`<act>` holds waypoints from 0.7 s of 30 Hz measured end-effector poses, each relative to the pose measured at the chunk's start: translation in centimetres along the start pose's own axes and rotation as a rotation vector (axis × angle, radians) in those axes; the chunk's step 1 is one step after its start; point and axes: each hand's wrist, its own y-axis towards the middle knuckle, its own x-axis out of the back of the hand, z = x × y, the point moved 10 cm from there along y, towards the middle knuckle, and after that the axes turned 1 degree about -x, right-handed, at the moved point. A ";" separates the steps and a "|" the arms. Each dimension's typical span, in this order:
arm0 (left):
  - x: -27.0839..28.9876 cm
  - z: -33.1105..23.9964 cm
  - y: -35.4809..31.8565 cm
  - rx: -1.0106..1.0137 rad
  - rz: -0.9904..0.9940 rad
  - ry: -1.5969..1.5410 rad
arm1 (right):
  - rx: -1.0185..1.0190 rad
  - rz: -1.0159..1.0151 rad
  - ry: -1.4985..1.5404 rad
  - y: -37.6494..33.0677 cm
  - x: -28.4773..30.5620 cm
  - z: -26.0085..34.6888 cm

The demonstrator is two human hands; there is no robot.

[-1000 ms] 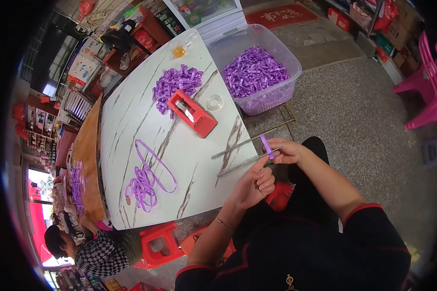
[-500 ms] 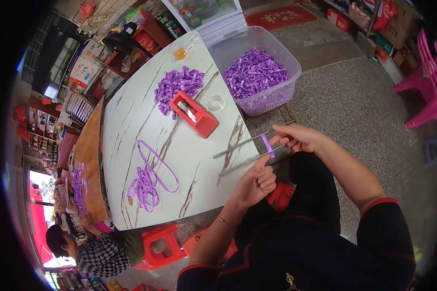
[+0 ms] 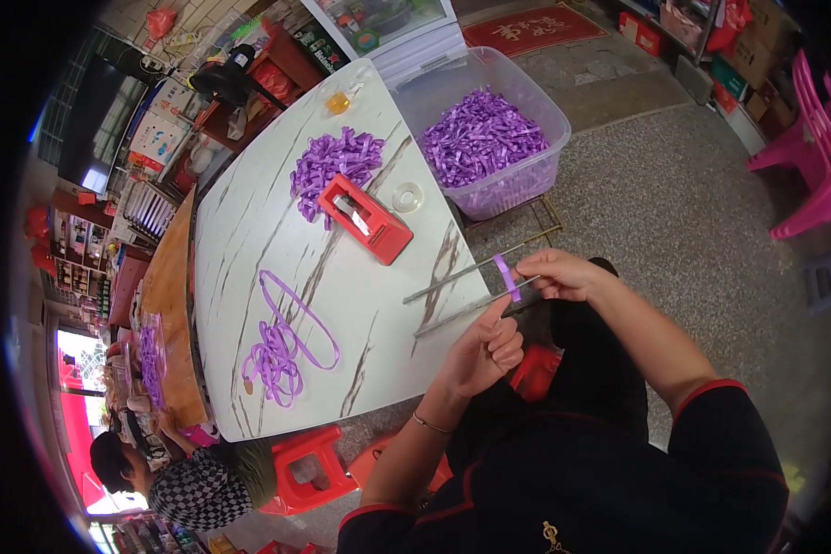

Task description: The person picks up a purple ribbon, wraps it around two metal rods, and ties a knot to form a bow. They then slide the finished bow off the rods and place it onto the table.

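Note:
Two thin metal rods (image 3: 452, 314) jut side by side past the right edge of the white table. A short band of purple ribbon (image 3: 506, 277) goes across both rods. My left hand (image 3: 485, 351) has its index finger stretched to the near end of the band, pressing there, with the other fingers curled in. At the band's right side, my right hand (image 3: 563, 274) pinches with thumb and index finger; the exact grip on the ribbon is partly hidden. A long loose purple ribbon (image 3: 277, 360) lies tangled on the table to the left.
On the marbled white table (image 3: 240, 240) sit a red tape dispenser (image 3: 369, 222), a clear tape roll (image 3: 408, 197) and a purple ribbon pile (image 3: 337, 166). A clear plastic tub (image 3: 517, 189) of purple ribbon pieces stands beyond the edge. Another person (image 3: 198, 485) is at lower left, near red stools (image 3: 309, 471).
My right hand has drawn its fingers together into a pinch by the band and its wrist has dropped slightly. My left hand stays nearly in place.

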 end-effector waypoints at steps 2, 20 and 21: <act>0.0 -0.1 -0.1 -0.010 -0.001 0.001 | 0.028 0.072 0.049 1.5 0.1 -1.1; 0.1 -0.1 -0.1 -0.019 -0.019 0.026 | 0.123 0.240 0.693 5.2 -5.1 -5.1; 0.1 -0.2 0.0 -0.019 -0.018 0.025 | 0.129 0.238 0.671 5.1 -5.0 -4.9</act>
